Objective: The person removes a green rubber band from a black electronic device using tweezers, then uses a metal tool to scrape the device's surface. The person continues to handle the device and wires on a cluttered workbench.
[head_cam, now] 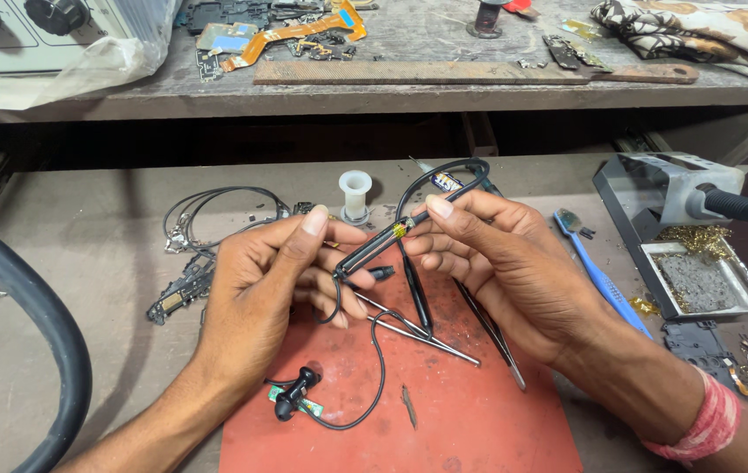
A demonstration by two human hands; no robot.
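Both my hands hold a black neckband earphone [383,241] above a red mat [444,412]. My left hand [273,289] pinches its lower end, thumb on top. My right hand [501,263] grips the upper part, where a bit of yellow shows on the black housing. A thin black cable [380,368] loops down from it to a black earbud [293,392] lying on the mat. Metal tweezers [431,337] and a dark probe [416,293] lie on the mat under my hands.
A white spool [355,193] stands behind my hands. Coiled black wires [208,215] and a small circuit strip [177,293] lie left. A blue toothbrush [597,276] and a soldering iron stand [667,219] sit right. A thick black hose [45,324] curves at far left. The upper shelf [444,88] holds phone parts.
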